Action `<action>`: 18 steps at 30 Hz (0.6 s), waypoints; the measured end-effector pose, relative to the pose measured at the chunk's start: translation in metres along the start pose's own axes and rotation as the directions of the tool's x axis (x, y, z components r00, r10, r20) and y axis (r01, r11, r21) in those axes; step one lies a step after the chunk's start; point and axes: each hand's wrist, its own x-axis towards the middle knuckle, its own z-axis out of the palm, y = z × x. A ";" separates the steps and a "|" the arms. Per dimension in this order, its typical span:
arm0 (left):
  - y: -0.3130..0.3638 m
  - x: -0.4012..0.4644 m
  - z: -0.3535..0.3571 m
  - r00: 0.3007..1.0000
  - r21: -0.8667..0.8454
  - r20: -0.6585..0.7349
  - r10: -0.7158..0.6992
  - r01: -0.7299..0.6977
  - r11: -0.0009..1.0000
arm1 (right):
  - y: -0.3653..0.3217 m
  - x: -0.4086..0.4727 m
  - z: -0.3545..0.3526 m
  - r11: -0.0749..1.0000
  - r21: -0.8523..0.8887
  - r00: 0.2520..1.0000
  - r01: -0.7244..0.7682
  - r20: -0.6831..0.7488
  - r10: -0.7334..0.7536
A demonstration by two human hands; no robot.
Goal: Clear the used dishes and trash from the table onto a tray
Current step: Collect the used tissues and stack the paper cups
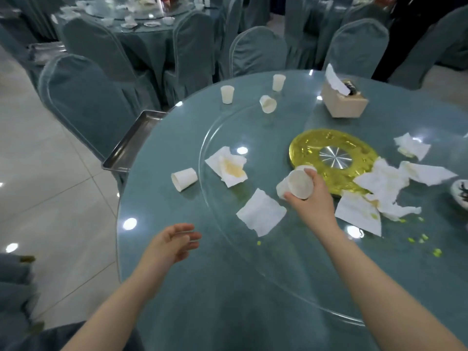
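One head-worn wide-angle view looks forward and steeply down, close over the round table (177,287); chairs (86,97) fill the upper frame.

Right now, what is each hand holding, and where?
Right hand grips stacked paper cups around their sides near the rim. Left hand holds nothing.

Left hand (174,243) bare; right hand (312,196) bare; forearms unsleeved, nothing worn.

Bare glass (192,287) near edge; napkins (262,213), tipped cup (184,179) block path toward tray (131,145).
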 end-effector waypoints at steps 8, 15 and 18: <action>0.035 0.066 0.095 0.993 0.161 0.099 0.058 -0.074 0.984 | 0.049 0.128 -0.029 0.992 -0.011 0.975 -0.126 -0.185 0.122; 0.029 0.122 0.174 0.974 0.397 0.174 0.143 -0.202 0.896 | 0.099 0.179 -0.026 0.979 -0.097 0.982 -0.180 0.046 0.185; 0.023 0.140 0.209 0.956 0.491 0.235 0.176 -0.274 0.827 | 0.112 0.174 -0.025 0.977 -0.083 0.974 -0.196 0.100 0.204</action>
